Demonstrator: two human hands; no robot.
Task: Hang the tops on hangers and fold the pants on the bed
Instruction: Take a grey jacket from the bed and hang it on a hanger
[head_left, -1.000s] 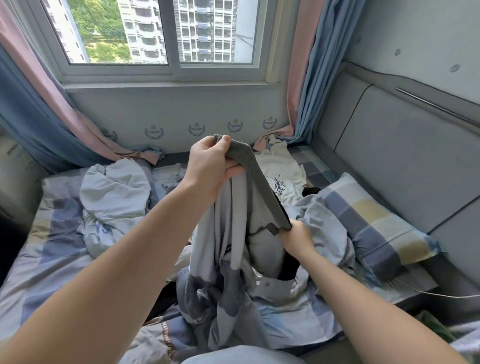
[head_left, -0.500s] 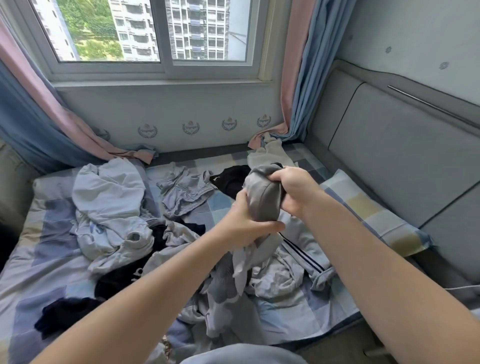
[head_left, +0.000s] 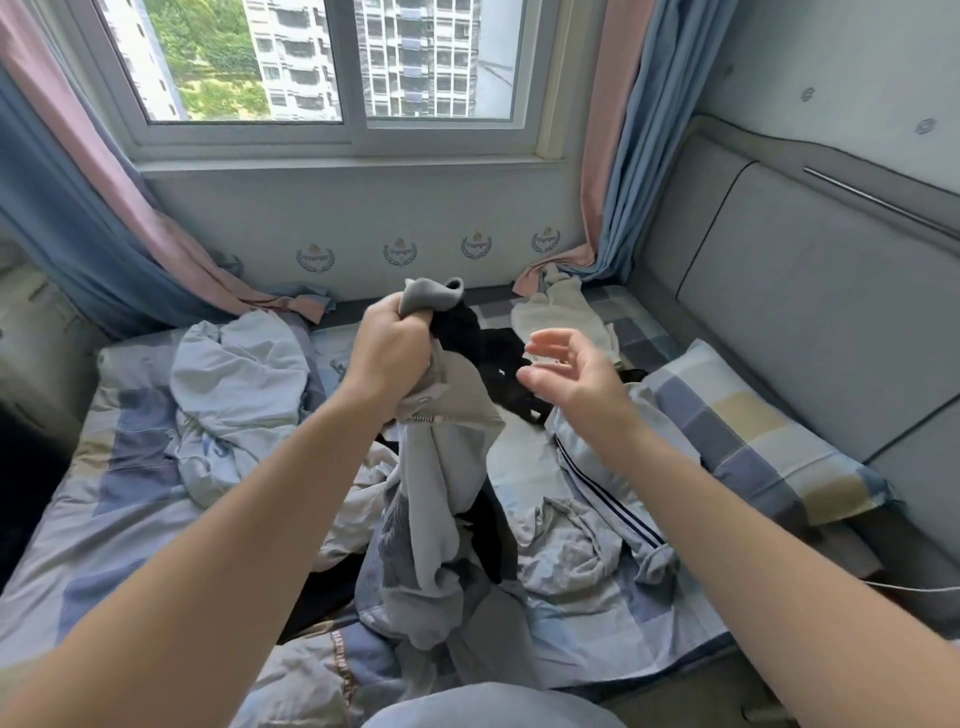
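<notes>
Sorting, I'd say: left hand (head_left: 389, 353) clenches a bunched grey zippered cloth garment (head_left: 447, 467); empty, loose-fingered right hand (head_left: 576, 379) should catch its hem next.

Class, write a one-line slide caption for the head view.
Left hand grips a grey garment held up above the clothes-strewn bed, while the right hand hovers open beside it.
</notes>
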